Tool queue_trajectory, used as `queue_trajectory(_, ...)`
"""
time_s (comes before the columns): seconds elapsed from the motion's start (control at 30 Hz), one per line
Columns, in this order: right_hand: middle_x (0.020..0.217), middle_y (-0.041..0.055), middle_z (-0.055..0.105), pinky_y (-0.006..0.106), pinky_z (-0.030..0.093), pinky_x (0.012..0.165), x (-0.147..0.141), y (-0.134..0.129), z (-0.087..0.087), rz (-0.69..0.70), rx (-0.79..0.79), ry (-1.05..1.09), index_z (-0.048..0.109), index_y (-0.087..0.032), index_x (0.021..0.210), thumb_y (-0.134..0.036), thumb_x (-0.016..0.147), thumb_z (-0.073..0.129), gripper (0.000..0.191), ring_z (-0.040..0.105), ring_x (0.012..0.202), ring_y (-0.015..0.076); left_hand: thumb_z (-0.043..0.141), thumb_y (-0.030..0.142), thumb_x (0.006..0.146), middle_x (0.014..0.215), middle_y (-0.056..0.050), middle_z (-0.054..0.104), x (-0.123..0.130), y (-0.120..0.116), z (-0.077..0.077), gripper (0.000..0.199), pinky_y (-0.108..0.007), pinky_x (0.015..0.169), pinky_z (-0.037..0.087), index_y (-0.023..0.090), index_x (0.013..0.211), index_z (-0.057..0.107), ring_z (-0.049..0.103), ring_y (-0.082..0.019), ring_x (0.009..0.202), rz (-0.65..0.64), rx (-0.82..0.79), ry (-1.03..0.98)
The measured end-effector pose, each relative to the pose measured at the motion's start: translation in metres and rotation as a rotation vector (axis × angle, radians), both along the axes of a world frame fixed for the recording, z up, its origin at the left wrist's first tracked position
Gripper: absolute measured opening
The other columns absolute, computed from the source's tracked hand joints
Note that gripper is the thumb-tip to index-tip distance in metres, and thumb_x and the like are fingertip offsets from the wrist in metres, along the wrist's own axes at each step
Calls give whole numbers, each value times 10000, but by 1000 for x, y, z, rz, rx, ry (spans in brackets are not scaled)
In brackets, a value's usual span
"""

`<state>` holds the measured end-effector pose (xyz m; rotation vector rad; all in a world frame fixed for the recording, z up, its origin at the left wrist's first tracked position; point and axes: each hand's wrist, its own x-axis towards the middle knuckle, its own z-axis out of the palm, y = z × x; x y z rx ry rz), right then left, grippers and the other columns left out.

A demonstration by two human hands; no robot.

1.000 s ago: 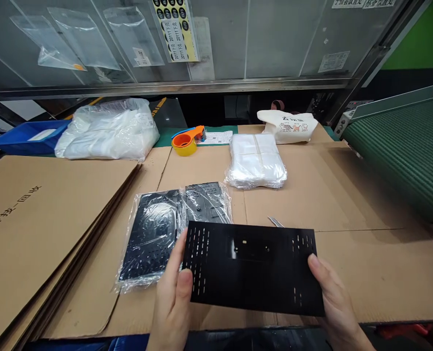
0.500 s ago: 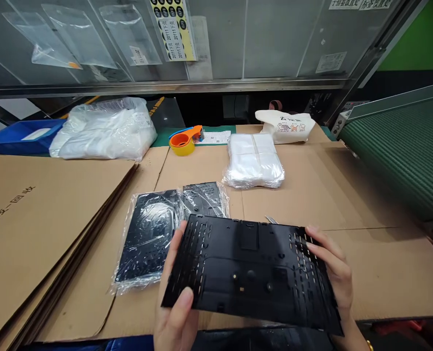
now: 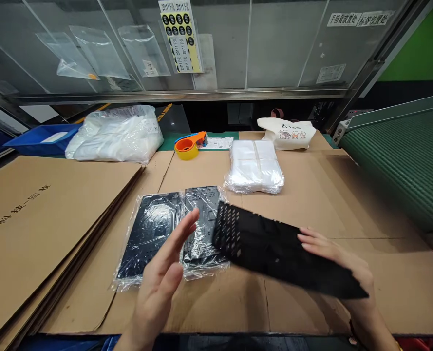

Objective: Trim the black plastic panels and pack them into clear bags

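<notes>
A black plastic panel [image 3: 271, 243] with slotted ends is tilted above the table, blurred by motion. My right hand [image 3: 338, 261] grips it near its right end, fingers over the top edge and the thumb hidden behind. To its left, my left hand [image 3: 165, 270] is open, palm turned toward the panel, touching nothing. Beyond that hand, two black panels in clear bags lie side by side on the cardboard: the left bagged panel [image 3: 146, 239] and the right bagged panel [image 3: 201, 214], partly covered by my fingers.
Flat cardboard sheets [image 3: 63, 195] are stacked at left. Farther back stand a blue tray [image 3: 41, 139], a large plastic-wrapped bundle [image 3: 114, 136], an orange tape dispenser [image 3: 189, 145], a banded stack of clear bags [image 3: 254, 165] and a white cloth pouch [image 3: 287, 134]. A green conveyor belt [image 3: 402, 161] runs at right.
My left hand has let go of the panel and moved left. My right hand has swung the panel right and tilted it. The view has shifted slightly.
</notes>
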<state>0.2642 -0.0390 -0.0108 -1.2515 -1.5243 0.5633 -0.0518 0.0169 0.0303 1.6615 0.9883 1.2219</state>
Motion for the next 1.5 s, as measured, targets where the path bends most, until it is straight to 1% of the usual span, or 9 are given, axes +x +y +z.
queue_trajectory(0.1,907,58,750,467,517,938,20,16,-15,-323,-11,121,762,-242,832,-347,770,713,131,699,914,282,495,310,946,1306,-29,601,8,31,29,345,-322,1068,441,285,1281,573,545,-187,1228,5,155,301)
queue_trajectory(0.2,838,75,742,470,520,917,32,38,-32,-634,-21,261,738,-184,838,-398,637,806,301,694,874,289,485,218,946,1181,-44,667,38,76,45,260,-315,971,499,211,1172,613,610,-160,1117,-83,462,510)
queue_trajectory(0.43,1088,122,695,467,433,1019,46,57,-69,-585,-20,540,687,-126,1019,-442,629,812,517,613,1099,292,455,14,888,1399,-115,510,121,177,15,353,-411,1090,344,111,1198,596,423,-246,1333,-444,976,1305)
queue_trajectory(0.53,1014,130,712,472,471,972,49,54,-77,-581,-46,552,705,-112,953,-485,620,805,510,635,1051,308,501,22,872,1240,-111,632,138,194,5,222,-347,1074,314,118,921,695,498,-221,1250,-510,1029,1385)
queue_trajectory(0.63,949,119,724,461,504,924,48,54,-79,-580,-63,571,717,-119,930,-515,601,805,523,659,990,305,498,0,846,888,-113,711,144,201,3,244,-328,915,372,124,754,686,599,-211,987,-511,1044,1425)
queue_trajectory(0.77,890,125,731,447,529,868,45,54,-81,-564,-106,593,727,-111,868,-521,579,816,510,680,915,304,486,3,837,798,-132,680,144,208,2,222,-323,720,345,104,779,674,571,-224,841,-468,1029,1466)
queue_trajectory(1.1,954,139,733,428,543,845,34,51,-77,-465,-207,584,744,-114,845,-502,599,815,465,683,916,304,489,38,828,886,-144,662,135,204,1,200,-355,847,342,106,807,676,551,-237,901,-512,966,1421)
queue_trajectory(1.37,803,105,739,375,562,746,25,49,-59,-461,-252,478,737,-138,688,-494,606,798,371,686,806,287,614,118,819,815,-107,648,143,223,0,67,-289,666,372,114,753,624,563,-207,799,-376,615,1317)
queue_trajectory(1.5,745,100,733,367,562,670,15,48,-54,-431,-263,429,739,-141,688,-504,602,782,376,680,728,277,599,270,881,735,-19,596,144,229,-5,206,-252,609,388,131,730,582,521,-131,657,-367,420,1252)
